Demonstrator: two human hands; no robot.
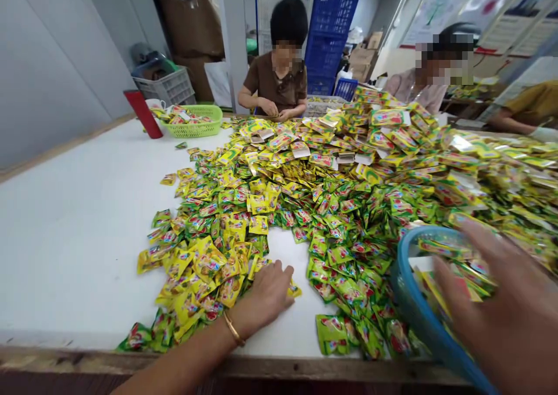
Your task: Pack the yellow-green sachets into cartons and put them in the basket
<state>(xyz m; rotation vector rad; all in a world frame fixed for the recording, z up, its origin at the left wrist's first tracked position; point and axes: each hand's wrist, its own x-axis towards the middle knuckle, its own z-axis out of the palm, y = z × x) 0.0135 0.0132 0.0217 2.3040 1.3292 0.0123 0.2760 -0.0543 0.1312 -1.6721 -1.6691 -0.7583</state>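
My left hand (271,290), with a gold bangle at the wrist, reaches over the near part of the white table. Its fingers are curled down onto yellow sachets (294,290), which show partly beneath them. A pile of yellow sachets (204,261) lies left of this hand, with green sachets (349,284) to its right. At the right edge my right hand (501,308), blurred by motion, has its fingers spread above a blue round basket (407,284). Small flat printed packs (473,273) lie in that basket, partly hidden by the hand. I see nothing held in the right hand.
Printed boxes (387,124) are heaped at the back of the table (78,226). A green basket (204,128) of packs and a red cylinder (143,114) stand back left. A person (279,75) works opposite; two others sit at right. Blue crates (329,34) rise behind.
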